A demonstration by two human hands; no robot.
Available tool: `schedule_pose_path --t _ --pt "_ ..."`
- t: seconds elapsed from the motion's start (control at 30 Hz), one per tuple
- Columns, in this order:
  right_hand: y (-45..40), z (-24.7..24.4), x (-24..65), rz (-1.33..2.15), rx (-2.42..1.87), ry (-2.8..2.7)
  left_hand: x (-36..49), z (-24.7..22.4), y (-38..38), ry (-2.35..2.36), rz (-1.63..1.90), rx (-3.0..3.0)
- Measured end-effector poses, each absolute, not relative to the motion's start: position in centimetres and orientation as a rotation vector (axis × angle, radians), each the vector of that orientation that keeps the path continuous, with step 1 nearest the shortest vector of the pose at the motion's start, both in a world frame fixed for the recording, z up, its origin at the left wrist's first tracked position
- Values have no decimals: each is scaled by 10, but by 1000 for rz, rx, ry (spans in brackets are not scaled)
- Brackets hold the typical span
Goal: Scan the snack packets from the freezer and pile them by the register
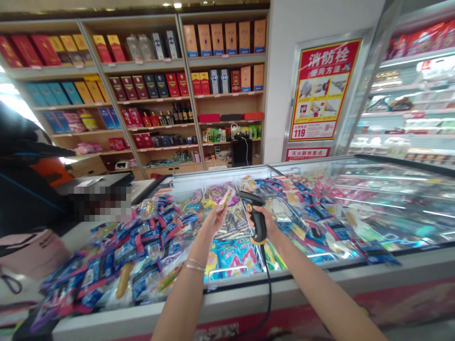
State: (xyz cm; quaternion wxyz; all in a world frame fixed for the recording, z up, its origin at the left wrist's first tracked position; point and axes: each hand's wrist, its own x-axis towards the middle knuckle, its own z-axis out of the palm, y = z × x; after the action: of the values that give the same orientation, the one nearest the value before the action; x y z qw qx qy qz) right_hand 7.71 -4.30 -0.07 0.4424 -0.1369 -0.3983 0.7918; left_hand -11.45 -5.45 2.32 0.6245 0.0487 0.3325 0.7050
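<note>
My left hand (pixel 215 219) is closed on a small wrapped snack (pixel 226 198), holding it up over the chest freezer. To its right, my right hand (pixel 269 223) grips a black and yellow barcode scanner (pixel 259 226). The scanner's head points left towards the snack, and its cord hangs down over the freezer's front edge. Under both hands lie many packets in the freezer, among them light-blue packets (pixel 236 255) and purple ones. A heap of blue and pink wrapped snacks (pixel 130 246) is piled to the left of my left arm.
The freezer's front rim (pixel 241 284) runs across before me. At the left stand a pink bag (pixel 33 253) and a person in dark clothing (pixel 24 189). Shelves of boxed bottles (pixel 149 87) line the back wall, beside a red fire-hydrant sign (pixel 325 90). A chilled display (pixel 408 104) stands right.
</note>
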Motion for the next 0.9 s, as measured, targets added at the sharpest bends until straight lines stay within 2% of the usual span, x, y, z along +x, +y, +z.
schedule_pose_path --t 0.9 --pt "-40 -4 87 1889 -420 -940 -106 25 -65 750 1552 138"
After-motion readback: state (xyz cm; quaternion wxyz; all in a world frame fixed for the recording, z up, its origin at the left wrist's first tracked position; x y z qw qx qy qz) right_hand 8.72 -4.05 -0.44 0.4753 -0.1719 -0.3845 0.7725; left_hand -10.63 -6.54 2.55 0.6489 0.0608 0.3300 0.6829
